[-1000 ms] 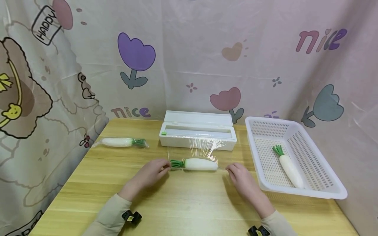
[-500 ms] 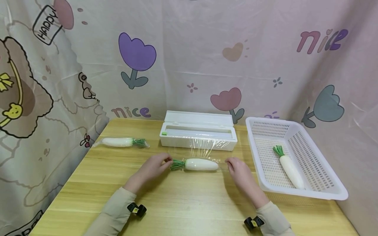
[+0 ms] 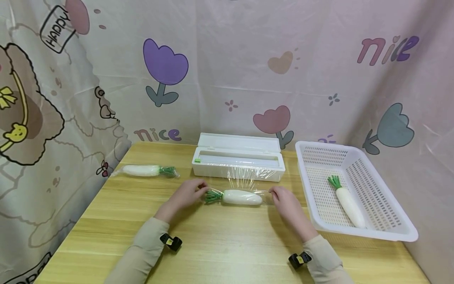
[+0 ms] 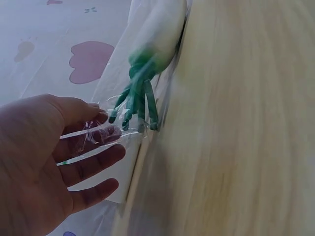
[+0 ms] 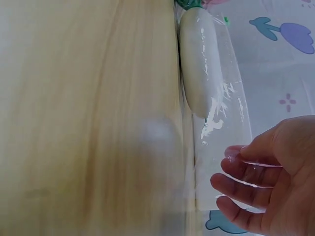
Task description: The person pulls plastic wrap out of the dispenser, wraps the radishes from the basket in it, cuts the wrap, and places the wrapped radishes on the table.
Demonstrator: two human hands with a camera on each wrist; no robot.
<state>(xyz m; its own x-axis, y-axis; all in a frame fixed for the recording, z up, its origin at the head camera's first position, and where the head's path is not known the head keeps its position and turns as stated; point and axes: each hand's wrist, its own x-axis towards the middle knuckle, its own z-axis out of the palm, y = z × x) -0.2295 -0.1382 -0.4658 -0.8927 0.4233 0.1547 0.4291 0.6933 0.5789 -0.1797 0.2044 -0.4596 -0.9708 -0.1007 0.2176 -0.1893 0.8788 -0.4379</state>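
A white radish (image 3: pixel 242 197) with green stems lies crosswise in front of the cling film box (image 3: pixel 213 172). Clear cling film (image 3: pixel 241 182) stretches from that box over the radish. At the stem end, my left hand (image 3: pixel 185 194) pinches the film between thumb and index finger. In the left wrist view, wrinkled film (image 4: pixel 101 135) bunches at those fingertips, right beside the green stems (image 4: pixel 138 105). My right hand (image 3: pixel 288 205) pinches the film's other corner past the radish's tip. The other fingers of the right hand (image 5: pixel 280 172) are spread loosely in the right wrist view.
A radish wrapped in film (image 3: pixel 142 170) lies at the left on the wooden table (image 3: pixel 227 244). On the right stands a white perforated basket (image 3: pixel 358 232) holding another radish (image 3: pixel 349 205). The box lid (image 3: pixel 239 142) is up, and a patterned curtain (image 3: pixel 220 59) hangs behind.
Both hands have moved away from the table's front edge, toward the box, carrying the film's near edge up and back over the radish. The radish has stayed nearly in place.
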